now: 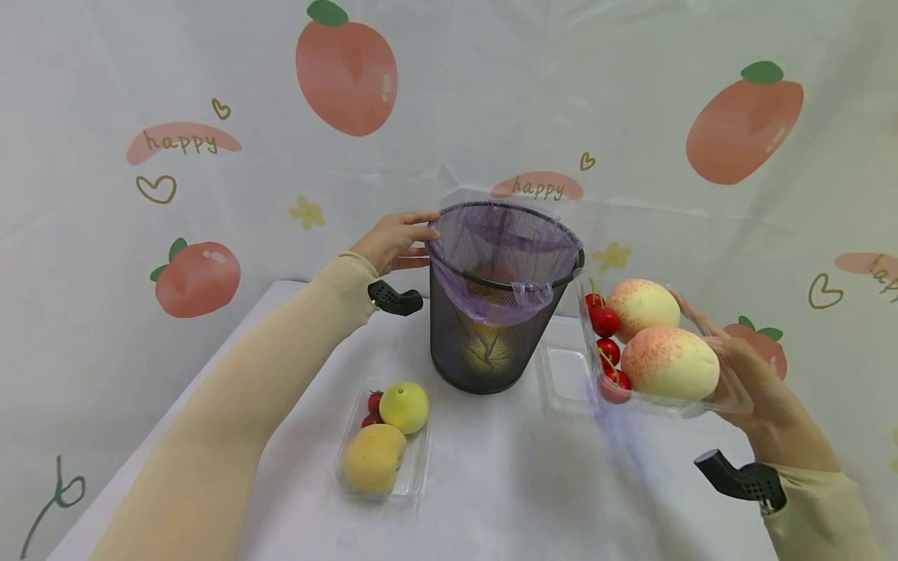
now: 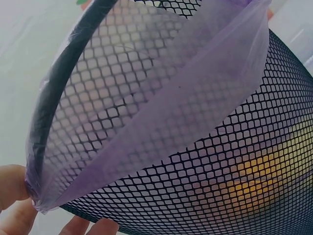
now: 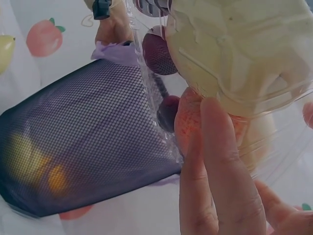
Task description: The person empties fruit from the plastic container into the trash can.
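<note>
My left hand grips the rim of a black mesh wastebasket, its fingertips against the outside. A thin purple bag lines the basket and folds over the rim. Yellow and orange fruit shows blurred through the mesh. To the right of the basket, my right hand holds a clear plastic box off the table, with fingers underneath it. Inside the box lie two peaches and several red cherries. The box tilts toward the basket.
On the white table, a second clear box holds a yellow round fruit, a larger yellow fruit and small red berries. Another clear container lies right of the basket. A fruit-print cloth hangs behind.
</note>
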The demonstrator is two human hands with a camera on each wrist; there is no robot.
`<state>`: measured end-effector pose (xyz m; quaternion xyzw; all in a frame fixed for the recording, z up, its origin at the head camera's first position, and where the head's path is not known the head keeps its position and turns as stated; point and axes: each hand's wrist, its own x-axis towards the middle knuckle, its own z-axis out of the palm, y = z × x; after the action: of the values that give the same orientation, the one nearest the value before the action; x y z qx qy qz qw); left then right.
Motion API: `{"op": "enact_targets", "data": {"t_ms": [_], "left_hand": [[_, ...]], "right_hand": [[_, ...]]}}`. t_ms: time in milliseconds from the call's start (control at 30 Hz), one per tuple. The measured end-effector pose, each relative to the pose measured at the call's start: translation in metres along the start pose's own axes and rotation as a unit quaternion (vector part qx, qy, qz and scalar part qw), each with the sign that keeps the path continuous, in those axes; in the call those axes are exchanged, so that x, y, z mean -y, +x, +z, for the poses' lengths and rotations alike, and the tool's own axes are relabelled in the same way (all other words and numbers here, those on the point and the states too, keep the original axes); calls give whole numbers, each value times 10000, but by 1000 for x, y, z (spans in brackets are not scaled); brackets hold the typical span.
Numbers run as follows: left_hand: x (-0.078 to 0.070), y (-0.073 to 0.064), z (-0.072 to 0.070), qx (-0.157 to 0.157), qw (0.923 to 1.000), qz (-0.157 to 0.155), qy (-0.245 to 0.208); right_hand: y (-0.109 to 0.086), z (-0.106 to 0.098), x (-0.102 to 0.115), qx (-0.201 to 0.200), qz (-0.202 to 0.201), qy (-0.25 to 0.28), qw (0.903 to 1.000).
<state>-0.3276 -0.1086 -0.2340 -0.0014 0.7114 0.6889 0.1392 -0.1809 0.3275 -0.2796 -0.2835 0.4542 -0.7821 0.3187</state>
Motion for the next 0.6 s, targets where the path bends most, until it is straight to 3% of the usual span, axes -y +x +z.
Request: {"op": "enact_targets", "data": {"t_ms": [267, 467, 600], "left_hand": [[0, 0, 1, -13, 10000, -10, 39], [0, 1, 1, -17, 10000, -15, 13], [0, 1, 0, -3, 10000, -5, 34]], "right_hand": [[1, -2, 4, -235, -247, -716, 9968], [10, -1, 7, 62, -307, -264, 9992], [17, 4, 11, -21, -306, -473, 9984]]}}
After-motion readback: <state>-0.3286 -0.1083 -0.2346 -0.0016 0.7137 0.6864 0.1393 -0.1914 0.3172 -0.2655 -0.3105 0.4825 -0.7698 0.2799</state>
